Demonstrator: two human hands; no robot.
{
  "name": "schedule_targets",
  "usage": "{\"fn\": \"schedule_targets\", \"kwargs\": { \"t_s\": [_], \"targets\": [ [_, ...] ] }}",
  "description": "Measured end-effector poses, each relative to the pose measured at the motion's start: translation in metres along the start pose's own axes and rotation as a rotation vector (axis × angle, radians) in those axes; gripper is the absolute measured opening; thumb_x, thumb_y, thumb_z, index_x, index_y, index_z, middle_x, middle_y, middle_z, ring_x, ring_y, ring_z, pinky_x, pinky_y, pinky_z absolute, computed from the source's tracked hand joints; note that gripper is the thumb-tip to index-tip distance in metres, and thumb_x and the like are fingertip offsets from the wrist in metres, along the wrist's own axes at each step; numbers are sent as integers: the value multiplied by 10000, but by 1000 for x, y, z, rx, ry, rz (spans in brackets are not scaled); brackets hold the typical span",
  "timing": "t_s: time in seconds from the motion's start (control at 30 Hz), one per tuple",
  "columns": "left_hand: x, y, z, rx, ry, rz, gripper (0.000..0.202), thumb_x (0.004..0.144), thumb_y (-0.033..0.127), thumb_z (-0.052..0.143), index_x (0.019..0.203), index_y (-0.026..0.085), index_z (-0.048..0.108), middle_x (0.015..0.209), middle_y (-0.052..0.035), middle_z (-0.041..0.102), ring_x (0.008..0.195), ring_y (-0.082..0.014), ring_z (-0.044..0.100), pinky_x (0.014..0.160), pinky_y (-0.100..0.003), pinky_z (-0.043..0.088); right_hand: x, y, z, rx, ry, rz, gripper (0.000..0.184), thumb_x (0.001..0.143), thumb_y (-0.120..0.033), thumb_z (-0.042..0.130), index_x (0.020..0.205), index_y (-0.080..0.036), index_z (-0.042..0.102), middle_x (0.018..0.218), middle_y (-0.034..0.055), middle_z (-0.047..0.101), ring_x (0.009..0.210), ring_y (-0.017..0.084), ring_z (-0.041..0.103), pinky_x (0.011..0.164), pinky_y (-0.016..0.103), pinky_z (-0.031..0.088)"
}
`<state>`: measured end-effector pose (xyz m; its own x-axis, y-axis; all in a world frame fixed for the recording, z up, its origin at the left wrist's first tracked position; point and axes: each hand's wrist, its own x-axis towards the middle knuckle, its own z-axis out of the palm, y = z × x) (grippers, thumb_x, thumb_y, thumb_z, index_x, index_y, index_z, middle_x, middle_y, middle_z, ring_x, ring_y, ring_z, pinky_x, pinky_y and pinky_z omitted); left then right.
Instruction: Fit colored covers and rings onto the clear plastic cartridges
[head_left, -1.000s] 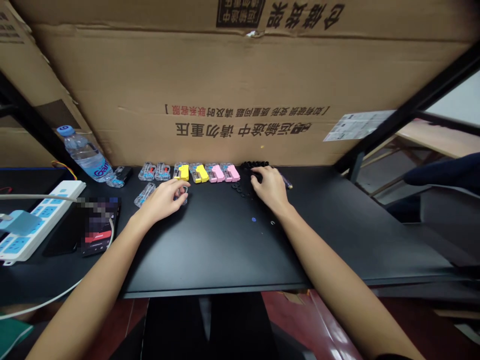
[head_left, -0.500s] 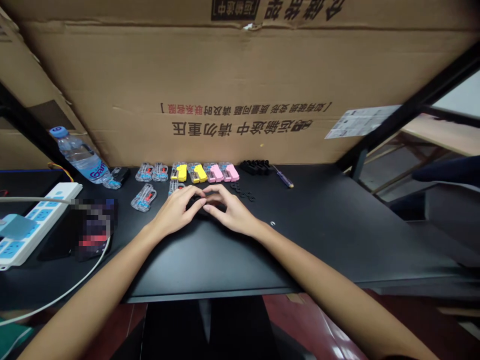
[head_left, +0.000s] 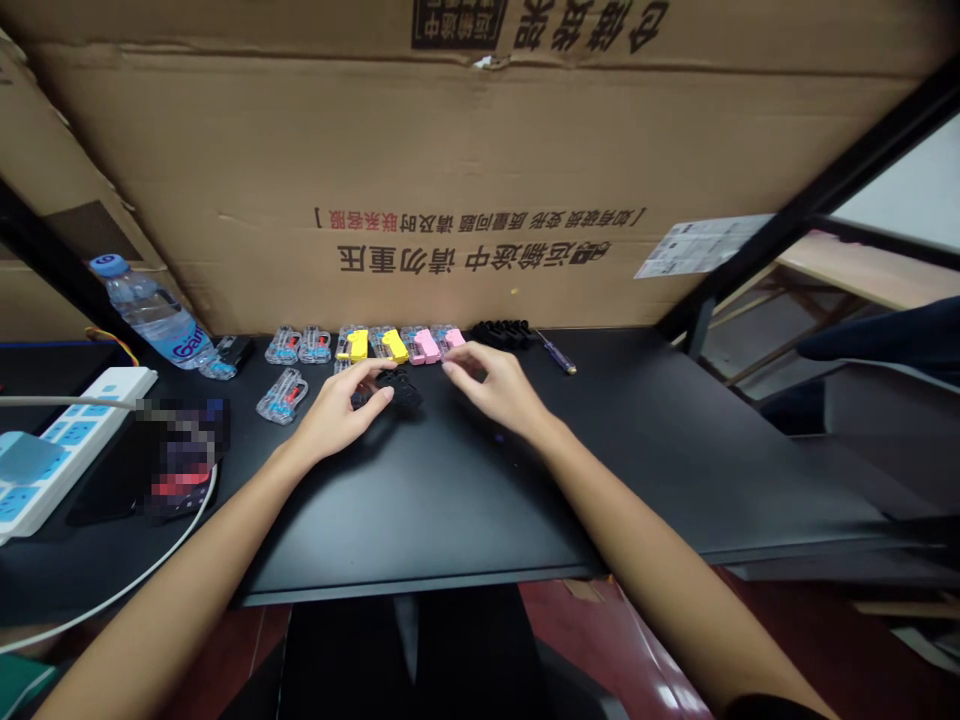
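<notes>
My left hand (head_left: pixel 349 408) is closed around a small black plastic part (head_left: pixel 403 390), which shows beyond my thumb and index fingertip. Its exact kind I cannot make out. My right hand (head_left: pixel 495 388) is apart from it to the right, low over the table, fingers loosely curved and the thumb a little away from them. Nothing shows between those fingers. In front of it stand pink gun-shaped pieces with clear shells (head_left: pixel 426 345); yellow ones (head_left: pixel 357 345) are beside them. Part of another clear piece is hidden behind my left hand.
Clear casings (head_left: pixel 283 396) lie at the left. Several black parts (head_left: pixel 501 333) and a screwdriver (head_left: pixel 556 354) lie at the back. A water bottle (head_left: pixel 161 318), power strip (head_left: pixel 71 440) and white cable stand left. A cardboard sheet (head_left: pixel 450 150) backs the black table (head_left: pixel 420 520).
My hands were together around the black part. The right hand has come off it and moved right, over where small black rings lay; the left hand keeps the part. The view has shifted slightly.
</notes>
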<state>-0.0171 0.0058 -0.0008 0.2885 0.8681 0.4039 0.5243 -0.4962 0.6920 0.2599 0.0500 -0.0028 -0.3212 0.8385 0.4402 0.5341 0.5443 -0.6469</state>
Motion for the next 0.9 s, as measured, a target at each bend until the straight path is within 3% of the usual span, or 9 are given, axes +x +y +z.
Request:
{"fn": "schedule_targets", "kwargs": {
  "t_s": [0.1, 0.17, 0.27, 0.43, 0.57, 0.73, 0.9],
  "targets": [
    [0, 0, -2, 42, 3, 10, 360, 1042, 370, 599, 1352, 222, 708, 1104, -61, 773, 955, -209, 706, 960, -377, 588, 5, 22, -18, -229, -22, 120, 137, 966, -329, 664, 931, -226, 748, 929, 83, 805, 796, 249, 720, 736, 378, 540],
    [0, 0, -2, 55, -6, 16, 353, 1046, 364, 593, 1345, 215, 707, 1156, -70, 778, 981, -215, 710, 972, -384, 587, 6, 32, -24, -311, -64, 186, 97, 927, -323, 718, 948, -231, 741, 960, 71, 809, 809, 241, 714, 712, 357, 508],
    [-1, -2, 0, 71, -23, 26, 344, 1048, 371, 595, 1339, 224, 704, 1202, -72, 781, 993, -220, 718, 981, -395, 583, 4, 37, -23, -372, -115, 239, 160, 895, -339, 779, 1005, -241, 718, 1048, 52, 817, 875, 235, 725, 715, 334, 486],
    [-1, -5, 3, 70, -34, 40, 320, 1041, 361, 612, 1320, 234, 708, 1189, -56, 785, 990, -220, 729, 967, -389, 574, 3, 37, -17, -415, -170, 247, 110, 880, -238, 750, 973, -243, 691, 1058, 30, 812, 897, 220, 731, 711, 314, 477],
    [-2, -5, 4, 61, -34, 35, 297, 1031, 337, 621, 1298, 243, 710, 1140, -43, 783, 963, -213, 729, 941, -369, 569, 4, 39, -16, -341, -99, 188, 131, 834, -198, 722, 960, -226, 700, 970, 49, 792, 819, 217, 716, 713, 329, 520],
    [-3, -5, 3, 35, -46, 5, 349, 1025, 321, 625, 1367, 254, 634, 1044, -26, 751, 938, -205, 714, 884, -347, 557, 3, 30, -5, -69, -52, 32, 134, 846, -221, 675, 962, -194, 736, 916, 66, 764, 707, 184, 707, 721, 332, 585],
    [-1, -8, 3, 90, -77, 31, 126, 1029, 326, 619, 1071, 226, 680, 1003, -29, 741, 907, -208, 693, 820, -334, 517, -4, 11, 14, 62, -152, -76, 141, 896, -258, 673, 963, -199, 782, 873, 58, 767, 723, 192, 727, 732, 332, 604]
  ]
}}
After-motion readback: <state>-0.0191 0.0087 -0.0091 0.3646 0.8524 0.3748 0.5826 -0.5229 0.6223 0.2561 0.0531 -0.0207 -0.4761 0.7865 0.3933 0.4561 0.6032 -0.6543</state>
